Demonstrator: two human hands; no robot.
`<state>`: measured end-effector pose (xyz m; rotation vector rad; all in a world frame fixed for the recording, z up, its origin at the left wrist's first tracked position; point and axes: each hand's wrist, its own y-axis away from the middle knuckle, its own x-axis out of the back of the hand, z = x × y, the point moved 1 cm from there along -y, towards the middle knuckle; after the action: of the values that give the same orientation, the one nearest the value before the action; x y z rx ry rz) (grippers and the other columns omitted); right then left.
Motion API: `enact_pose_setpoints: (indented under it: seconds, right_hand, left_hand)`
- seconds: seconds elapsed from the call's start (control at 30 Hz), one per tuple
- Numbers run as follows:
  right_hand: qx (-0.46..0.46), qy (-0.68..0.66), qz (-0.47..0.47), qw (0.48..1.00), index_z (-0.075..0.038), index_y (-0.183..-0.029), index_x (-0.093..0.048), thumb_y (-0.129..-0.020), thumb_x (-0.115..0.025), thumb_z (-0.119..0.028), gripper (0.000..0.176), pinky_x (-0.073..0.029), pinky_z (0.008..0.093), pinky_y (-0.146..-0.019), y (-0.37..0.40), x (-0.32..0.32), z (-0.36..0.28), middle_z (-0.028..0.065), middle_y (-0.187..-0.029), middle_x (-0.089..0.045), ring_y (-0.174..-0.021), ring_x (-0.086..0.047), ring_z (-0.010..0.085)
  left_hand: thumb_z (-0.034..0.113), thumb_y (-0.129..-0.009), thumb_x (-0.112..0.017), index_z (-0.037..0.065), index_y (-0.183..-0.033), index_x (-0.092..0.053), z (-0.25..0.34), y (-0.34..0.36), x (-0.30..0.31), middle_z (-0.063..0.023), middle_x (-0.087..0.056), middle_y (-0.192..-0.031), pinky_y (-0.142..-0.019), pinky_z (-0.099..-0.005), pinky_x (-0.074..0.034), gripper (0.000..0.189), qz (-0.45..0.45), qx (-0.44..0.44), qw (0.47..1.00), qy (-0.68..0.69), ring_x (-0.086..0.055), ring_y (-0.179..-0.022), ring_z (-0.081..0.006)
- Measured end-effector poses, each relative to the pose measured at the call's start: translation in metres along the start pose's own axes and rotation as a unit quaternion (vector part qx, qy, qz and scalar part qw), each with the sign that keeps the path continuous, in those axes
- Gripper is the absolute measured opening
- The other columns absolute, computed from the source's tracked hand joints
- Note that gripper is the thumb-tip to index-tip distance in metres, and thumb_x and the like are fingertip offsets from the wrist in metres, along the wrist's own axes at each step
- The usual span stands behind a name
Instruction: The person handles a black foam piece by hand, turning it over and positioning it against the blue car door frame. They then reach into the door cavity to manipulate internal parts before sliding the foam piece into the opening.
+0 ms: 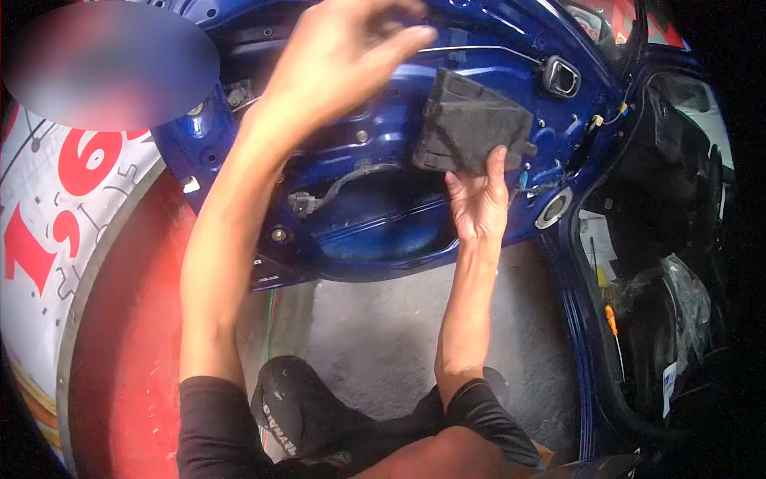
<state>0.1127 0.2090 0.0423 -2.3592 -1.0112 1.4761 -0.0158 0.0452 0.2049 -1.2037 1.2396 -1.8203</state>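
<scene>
My right hand [479, 199] holds a flat black plastic cover [471, 124] by its lower edge, with the thumb on its face and the other fingers mostly hidden behind. The cover is in front of the bare inner side of a blue car door [383, 231]. Higher up and to the left, my left hand [351, 60] is slightly blurred near the top edge. Its thumb and curled fingers are apart, and nothing shows between them. A thin rod [479, 49] runs from beside that thumb to the inner door handle [561, 77].
A wire connector [303, 203] hangs on the door's lower left. At right, the car's doorway holds an orange-handled screwdriver [611, 319] and clear plastic wrap [686, 307]. A red and white printed surface [128, 343] curves along the left. Grey floor [367, 335] lies below.
</scene>
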Motion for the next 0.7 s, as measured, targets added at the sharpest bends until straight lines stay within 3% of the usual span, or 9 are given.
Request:
enact_pose_setpoints:
  seconds: [0.03, 0.1, 0.17, 0.2, 0.23, 0.3, 0.4, 0.5, 0.7]
  right_hand:
    - [-0.004, -0.025, -0.003, 1.0, -0.001, -0.118, -0.056, -0.089, -0.069, -0.04, 0.05, -0.063, 0.0332, -0.06, -0.001, 0.003, 0.001, 0.0104, -0.109, -0.066, -0.089, -0.069, 0.0219]
    - [-0.004, -0.021, 0.002, 1.0, 0.0, -0.119, -0.056, -0.089, -0.068, -0.039, 0.05, -0.063, 0.0328, -0.06, -0.001, 0.004, -0.001, 0.0112, -0.109, -0.066, -0.087, -0.068, 0.0212]
    - [-0.006, -0.015, 0.006, 1.0, 0.0, -0.119, -0.056, -0.09, -0.068, -0.039, 0.05, -0.063, 0.0323, -0.061, 0.001, 0.0, -0.001, 0.0121, -0.11, -0.066, -0.085, -0.068, 0.0205]
    - [0.003, -0.002, 0.017, 1.0, 0.0, -0.117, -0.057, -0.089, -0.068, -0.039, 0.049, -0.062, 0.0313, -0.059, 0.003, -0.007, -0.001, 0.0127, -0.11, -0.067, -0.084, -0.069, 0.0195]
    - [-0.005, 0.003, 0.014, 1.0, 0.0, -0.117, -0.057, -0.089, -0.068, -0.039, 0.049, -0.062, 0.0309, -0.059, 0.002, -0.007, -0.001, 0.0126, -0.11, -0.067, -0.082, -0.069, 0.0195]
    - [-0.024, 0.013, 0.011, 1.0, -0.001, -0.116, -0.057, -0.089, -0.068, -0.039, 0.048, -0.062, 0.0301, -0.057, 0.0, -0.003, -0.001, 0.0124, -0.109, -0.067, -0.08, -0.069, 0.0195]
    - [-0.043, -0.002, -0.006, 0.999, -0.003, -0.124, -0.055, -0.09, -0.066, -0.041, 0.052, -0.062, 0.0298, -0.056, 0.001, -0.01, -0.002, 0.0112, -0.114, -0.067, -0.083, -0.07, 0.0211]
    - [-0.035, -0.022, -0.02, 0.999, -0.005, -0.129, -0.053, -0.091, -0.064, -0.043, 0.055, -0.062, 0.0294, -0.057, 0.002, -0.017, 0.003, 0.0108, -0.117, -0.067, -0.089, -0.07, 0.0216]
    - [-0.024, 0.046, -0.016, 0.999, 0.0, -0.121, -0.055, -0.09, -0.067, -0.04, 0.052, -0.062, 0.0305, -0.06, 0.001, -0.015, 0.009, 0.0125, -0.109, -0.068, -0.081, -0.071, 0.0219]
  left_hand:
    - [0.018, -0.09, -0.07, 0.0, -0.104, -0.07, -0.005, 0.015, 0.01, -0.0057, -0.07, -0.083, -0.07, -0.0258, -0.05, 0.023, -0.006, 0.028, 0.999, -0.031, -0.061, -0.076, -0.0089]
    - [0.015, -0.09, -0.068, 0.0, -0.104, -0.07, -0.006, 0.041, 0.02, -0.0107, -0.072, -0.089, -0.073, -0.0294, -0.051, 0.02, -0.001, 0.042, 0.995, -0.087, -0.067, -0.081, -0.0159]
    - [0.012, -0.09, -0.065, 0.0, -0.104, -0.069, -0.013, 0.06, 0.02, -0.0154, -0.071, -0.098, -0.079, -0.0338, -0.052, 0.019, 0.0, 0.017, 0.993, -0.12, -0.069, -0.088, -0.0242]
    - [0.007, -0.088, -0.062, -0.002, -0.101, -0.068, -0.016, 0.066, 0.016, -0.0208, -0.068, -0.093, -0.077, -0.0402, -0.051, 0.017, 0.009, 0.013, 0.995, -0.097, -0.066, -0.086, -0.036]
    - [0.006, -0.088, -0.061, -0.004, -0.104, -0.066, -0.021, 0.071, 0.015, -0.0231, -0.067, -0.097, -0.08, -0.0418, -0.051, 0.019, 0.006, -0.004, 0.993, -0.119, -0.065, -0.09, -0.0378]
    - [0.007, -0.089, -0.059, -0.006, -0.107, -0.064, -0.033, 0.074, 0.007, -0.0247, -0.067, -0.099, -0.083, -0.0436, -0.051, 0.022, 0.01, -0.004, 0.993, -0.121, -0.065, -0.095, -0.0392]
    - [0.013, -0.093, -0.057, -0.002, -0.111, -0.064, -0.034, 0.073, 0.002, -0.0228, -0.067, -0.105, -0.087, -0.0388, -0.05, 0.024, -0.021, 0.08, 0.993, -0.085, -0.066, -0.099, -0.0347]
    - [0.014, -0.094, -0.057, -0.002, -0.109, -0.064, -0.031, 0.073, -0.006, -0.0218, -0.067, -0.101, -0.084, -0.039, -0.05, 0.023, -0.006, 0.092, 0.996, 0.014, -0.067, -0.095, -0.0347]
    - [0.026, -0.09, -0.066, -0.002, -0.105, -0.063, -0.031, 0.082, -0.007, -0.0199, -0.066, -0.091, -0.069, -0.0397, -0.051, 0.032, -0.017, 0.036, 0.998, -0.044, -0.067, -0.076, -0.0347]
